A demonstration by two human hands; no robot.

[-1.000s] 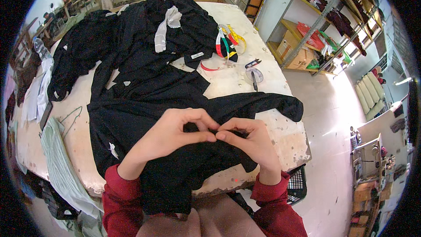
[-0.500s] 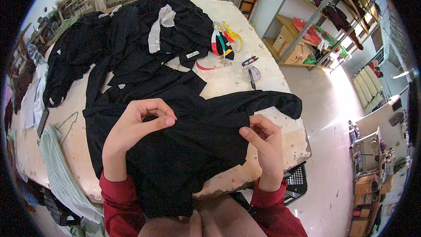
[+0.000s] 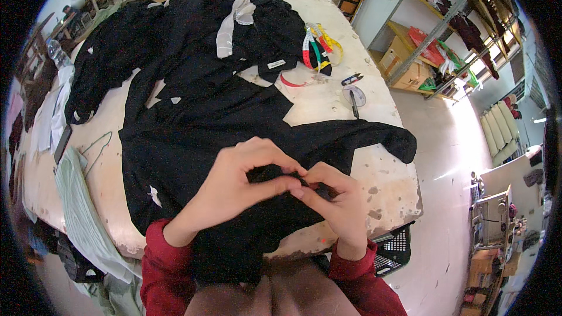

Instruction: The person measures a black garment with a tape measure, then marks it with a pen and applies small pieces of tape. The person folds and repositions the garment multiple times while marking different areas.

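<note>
My left hand (image 3: 243, 184) and my right hand (image 3: 333, 205) meet at the fingertips, both pinched on the dark cloth of a black garment (image 3: 158, 164) spread across the pale worktable (image 3: 304, 105). One long sleeve of it stretches rightward past my hands. Farther back lies a heap of black clothing (image 3: 175, 35) with a white strip of cloth (image 3: 225, 41) on top. Beside the heap are a looped multicolour tape measure (image 3: 328, 44), small snips (image 3: 351, 79) and a round clear item (image 3: 353, 98) with a dark pen-like piece on it.
Pale green cloth (image 3: 88, 210) and a wire hanger (image 3: 99, 146) lie at the left, near white fabric (image 3: 52, 117) and a plastic bottle (image 3: 57, 55). A black crate (image 3: 392, 248) is below the front right edge. Metal shelving (image 3: 427, 41) stands at right; distant people sit at workbenches.
Half a second ago my hands were apart along the cloth; now they have come together again, fingertips touching, much as one second ago. The view has shifted slightly.
</note>
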